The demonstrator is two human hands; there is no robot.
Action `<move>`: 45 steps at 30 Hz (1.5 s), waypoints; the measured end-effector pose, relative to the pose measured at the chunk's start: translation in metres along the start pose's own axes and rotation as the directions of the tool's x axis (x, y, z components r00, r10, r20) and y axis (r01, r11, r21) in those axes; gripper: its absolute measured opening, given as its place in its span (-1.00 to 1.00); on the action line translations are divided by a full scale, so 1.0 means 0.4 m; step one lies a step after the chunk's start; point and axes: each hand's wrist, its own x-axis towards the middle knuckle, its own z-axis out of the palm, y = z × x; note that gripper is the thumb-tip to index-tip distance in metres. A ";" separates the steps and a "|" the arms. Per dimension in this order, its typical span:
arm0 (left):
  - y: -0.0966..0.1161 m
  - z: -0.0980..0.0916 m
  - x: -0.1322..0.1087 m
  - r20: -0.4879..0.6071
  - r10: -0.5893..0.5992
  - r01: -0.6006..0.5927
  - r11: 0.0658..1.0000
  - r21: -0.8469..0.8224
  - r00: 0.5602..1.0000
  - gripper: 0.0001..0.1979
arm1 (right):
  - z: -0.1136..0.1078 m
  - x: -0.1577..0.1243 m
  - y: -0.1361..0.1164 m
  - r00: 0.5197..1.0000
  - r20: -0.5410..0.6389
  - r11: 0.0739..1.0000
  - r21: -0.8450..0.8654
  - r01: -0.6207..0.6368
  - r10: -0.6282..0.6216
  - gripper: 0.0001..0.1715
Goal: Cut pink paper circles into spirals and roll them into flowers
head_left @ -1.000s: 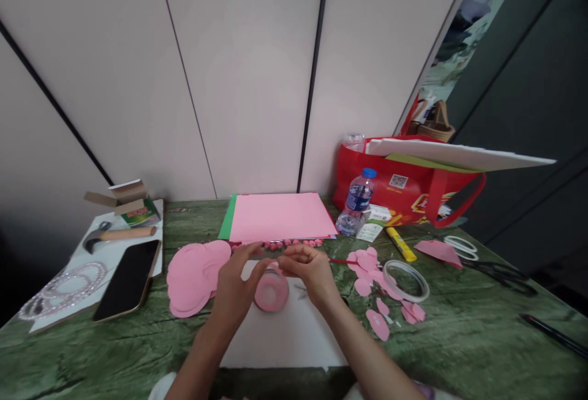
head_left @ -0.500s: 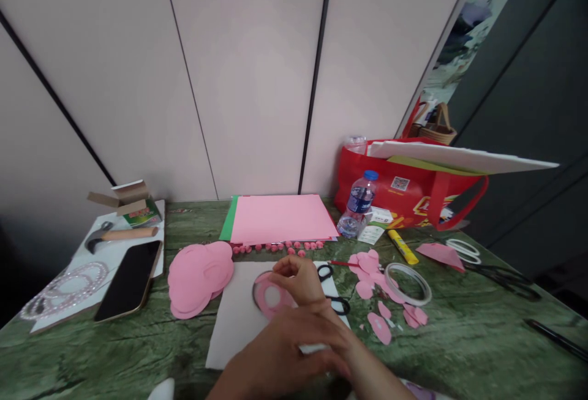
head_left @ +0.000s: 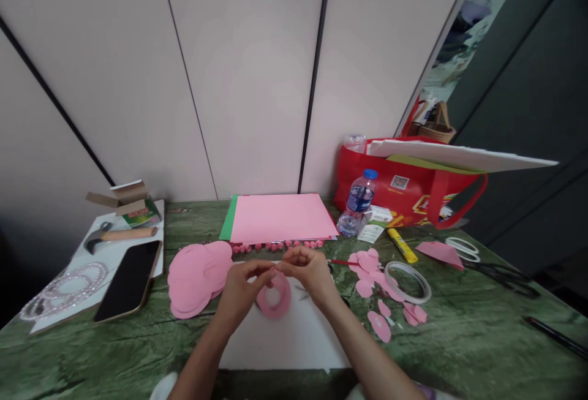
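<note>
A ring-shaped pink paper spiral (head_left: 274, 307) hangs or lies over a white sheet (head_left: 282, 351), its top between my hands. My left hand (head_left: 242, 286) pinches its upper edge from the left, thumb and fingertips closed. From the right, my right hand (head_left: 309, 271) pinches the same small pink bit, and the fingertips of both hands nearly touch. Behind my right hand lie black-handled scissors (head_left: 302, 293), mostly hidden. A row of small pink paper rolls (head_left: 274, 246) runs behind the hands. To the left sits a stack of pink paper rounds (head_left: 195, 280).
Pink and green sheets (head_left: 282, 216) lie at the back. On the right are pink scraps (head_left: 367, 268), a tape roll (head_left: 425, 283), a yellow glue stick (head_left: 403, 247), a bottle (head_left: 358, 204) and a red bag (head_left: 381, 179). A phone (head_left: 130, 280) and hammer (head_left: 128, 234) lie left.
My left hand has come off my right wrist and moved up to the pink paper. Both hands now pinch it together; my right hand has shifted slightly right and up.
</note>
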 end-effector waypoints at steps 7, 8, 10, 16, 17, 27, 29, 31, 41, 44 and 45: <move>0.009 0.008 -0.004 0.060 -0.021 0.022 1.000 -0.015 0.998 -0.74 | 0.001 0.000 0.000 0.999 0.040 0.999 0.053 -0.004 0.002 -0.63; 0.009 0.008 -0.004 0.070 -0.021 0.023 1.000 -0.020 0.997 -0.74 | 0.001 0.000 0.000 0.999 0.046 0.999 0.054 -0.001 -0.002 -0.63; 0.011 0.006 -0.005 0.085 -0.019 0.023 0.999 -0.037 0.996 -0.74 | 0.002 0.000 0.001 0.998 0.061 0.999 0.049 0.008 -0.011 -0.62; 0.023 -0.001 -0.009 0.149 -0.039 0.052 0.995 -0.086 0.988 -0.76 | -0.003 0.003 0.001 0.995 0.100 0.999 0.016 0.029 -0.030 -0.61; 0.025 -0.002 -0.010 0.158 -0.040 0.055 0.994 -0.094 0.987 -0.76 | -0.005 0.003 0.002 0.994 0.105 0.999 0.007 0.036 -0.036 -0.62; 0.034 -0.009 -0.019 0.302 -0.045 0.087 0.988 -0.128 0.952 -0.73 | -0.010 0.004 0.003 0.981 0.192 1.000 0.002 0.006 -0.007 -0.54; 0.038 -0.010 -0.019 0.322 -0.037 0.080 0.989 -0.121 0.946 -0.74 | -0.009 0.002 0.001 0.975 0.223 0.999 0.037 -0.032 0.023 -0.51; 0.038 -0.008 -0.020 0.338 -0.026 0.071 0.990 -0.121 0.941 -0.75 | -0.008 -0.001 0.000 0.965 0.256 0.996 0.058 -0.068 0.051 -0.49; 0.038 0.015 -0.022 0.243 0.065 -0.080 0.995 0.054 0.968 -0.88 | -0.006 -0.007 0.003 0.927 0.341 0.984 0.033 -0.176 0.154 -0.53; 0.034 0.021 -0.023 0.199 0.116 -0.134 0.988 0.077 0.973 -0.85 | -0.007 -0.011 -0.001 0.910 0.358 0.976 -0.015 -0.219 0.210 -0.58; 0.031 0.023 -0.023 0.191 0.127 -0.142 0.988 0.067 0.973 -0.84 | -0.007 -0.012 -0.001 0.902 0.369 0.973 -0.029 -0.231 0.225 -0.58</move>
